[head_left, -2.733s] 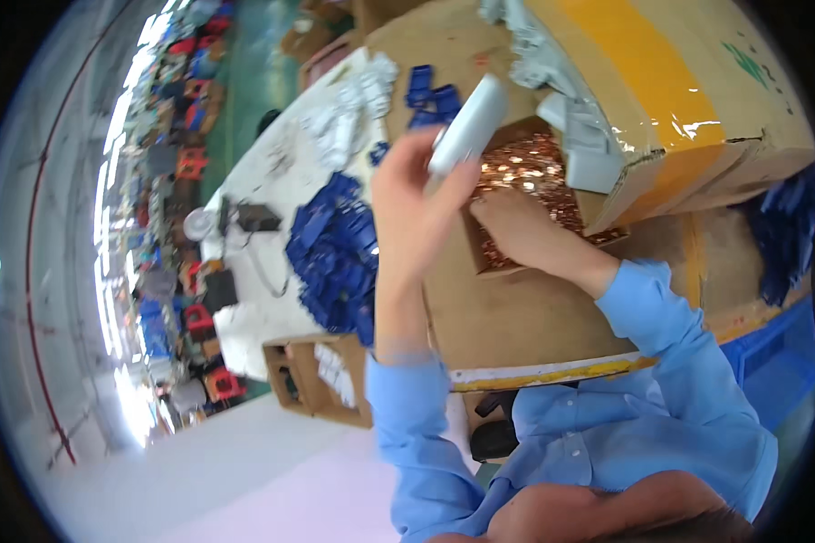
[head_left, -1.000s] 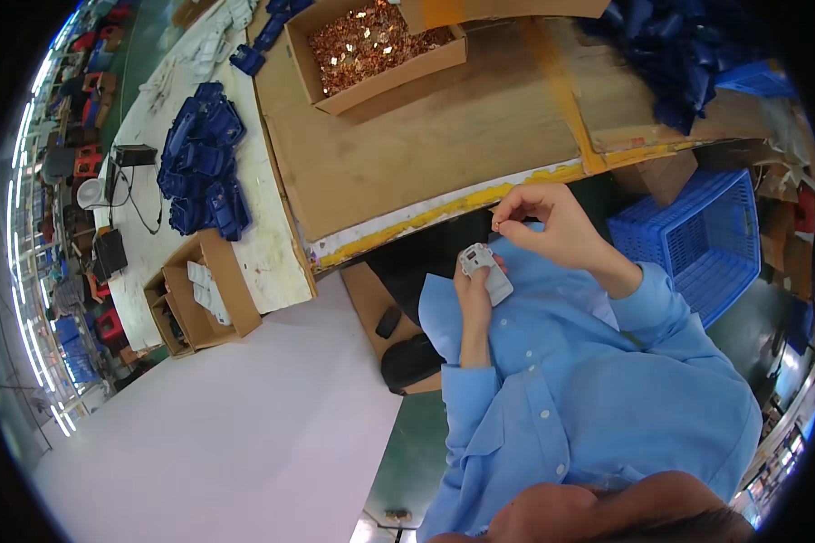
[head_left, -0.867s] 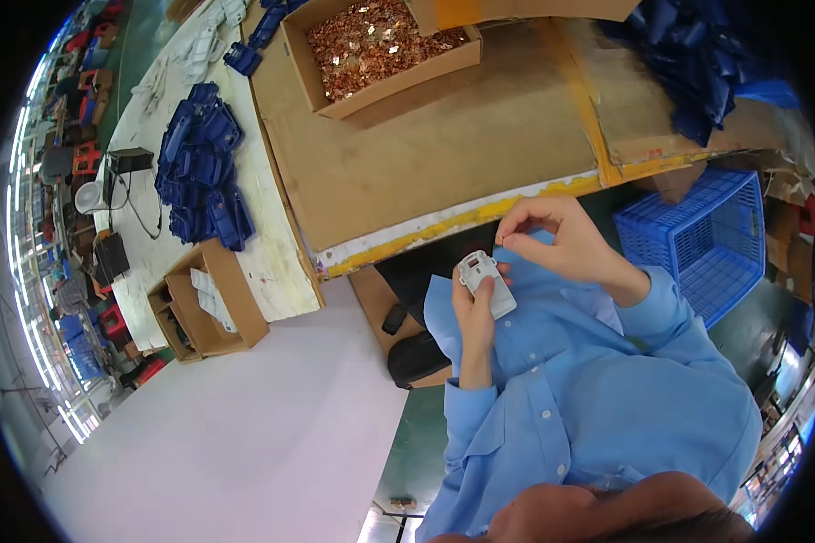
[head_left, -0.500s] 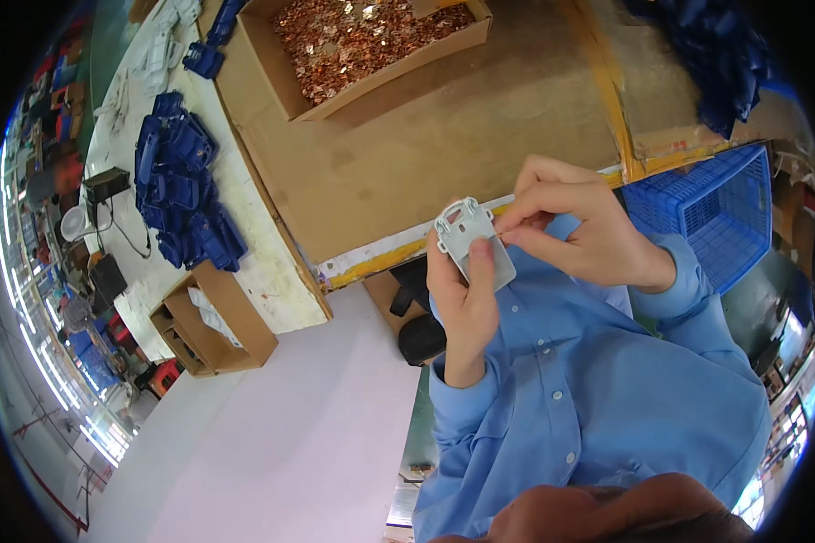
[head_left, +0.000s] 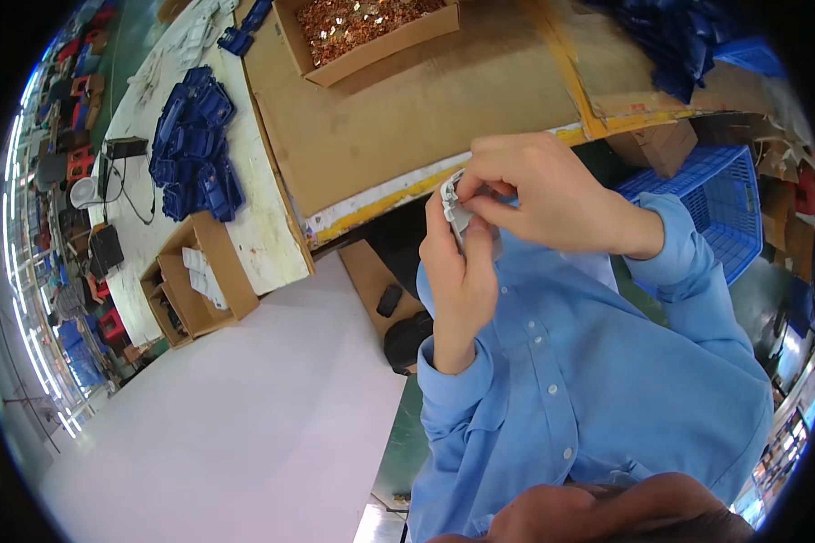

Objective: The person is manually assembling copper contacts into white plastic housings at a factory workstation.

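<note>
My left hand (head_left: 460, 290) is wrapped round a light grey plastic casing (head_left: 452, 206), tilted so that its notched edge shows. The thumb presses on one side of it while the fingers lie behind. Over the casing's upper part, my right hand (head_left: 552, 192) has thumb and fingers drawn together in a pinch at its edge. Whatever lies between those fingertips is hidden or too small to name. Both hands are in front of the workbench's near edge, close to my blue shirt.
Beyond the hands, a cardboard box (head_left: 394, 54) of small copper-coloured metal pieces (head_left: 358, 25) stands on the brown bench top (head_left: 407, 122). Blue plastic parts (head_left: 195, 149) are heaped at left, above an open carton (head_left: 231, 271). At right stands a blue crate (head_left: 732, 213).
The casing has tipped from showing its flat face to nearly edge-on. My right hand has moved left and up over it. The view has shifted, moving the bench upward.
</note>
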A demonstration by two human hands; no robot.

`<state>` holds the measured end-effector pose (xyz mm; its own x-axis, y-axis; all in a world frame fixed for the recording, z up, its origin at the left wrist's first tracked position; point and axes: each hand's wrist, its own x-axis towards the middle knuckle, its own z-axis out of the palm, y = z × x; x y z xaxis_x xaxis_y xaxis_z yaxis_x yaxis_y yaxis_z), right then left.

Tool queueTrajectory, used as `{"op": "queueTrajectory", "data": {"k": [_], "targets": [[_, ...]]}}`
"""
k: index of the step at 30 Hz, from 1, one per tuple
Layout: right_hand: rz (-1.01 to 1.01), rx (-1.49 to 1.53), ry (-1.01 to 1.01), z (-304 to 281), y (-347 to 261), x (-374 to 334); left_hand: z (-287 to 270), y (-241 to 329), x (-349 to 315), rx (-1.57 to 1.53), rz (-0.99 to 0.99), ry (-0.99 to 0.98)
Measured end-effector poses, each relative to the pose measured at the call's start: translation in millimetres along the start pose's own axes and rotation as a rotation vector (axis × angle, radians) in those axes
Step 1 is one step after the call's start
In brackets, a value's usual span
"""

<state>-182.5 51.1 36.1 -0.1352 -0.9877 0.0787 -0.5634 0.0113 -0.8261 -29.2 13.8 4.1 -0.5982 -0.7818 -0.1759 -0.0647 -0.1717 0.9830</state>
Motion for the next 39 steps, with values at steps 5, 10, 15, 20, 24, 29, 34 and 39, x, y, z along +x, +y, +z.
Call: {"op": "queueTrajectory", "data": {"k": [5, 10, 15, 20, 24, 29, 34, 39], "targets": [[0.017, -0.030, 0.120, -1, -16, -15, 7, 6, -22, 0.007, 0.127, 0.016], [0.023, -0.027, 0.147, -2, -21, -32, 8, -3, -36, -0.161, 0.092, -0.001], [-0.033, 0.016, 0.166, 9, -18, -46, 12, 0, -39, -0.139, 0.065, -0.008], [-0.014, 0.010, 0.141, 6, -18, -42, 12, -6, -35, -0.109, 0.066, -0.006], [0.105, 0.087, 0.035, 0, -16, -30, 14, -3, -30, -0.045, 0.048, 0.036], [0.069, -0.002, 0.026, -2, -6, -17, 13, -2, -20, 0.094, 0.123, 0.042], [0.098, -0.005, -0.005, -3, 1, -11, 14, -9, -13, 0.066, 0.069, 0.036], [0.054, -0.058, 0.050, -2, 4, -10, 16, -9, -7, 0.170, 0.160, 0.080]]}}
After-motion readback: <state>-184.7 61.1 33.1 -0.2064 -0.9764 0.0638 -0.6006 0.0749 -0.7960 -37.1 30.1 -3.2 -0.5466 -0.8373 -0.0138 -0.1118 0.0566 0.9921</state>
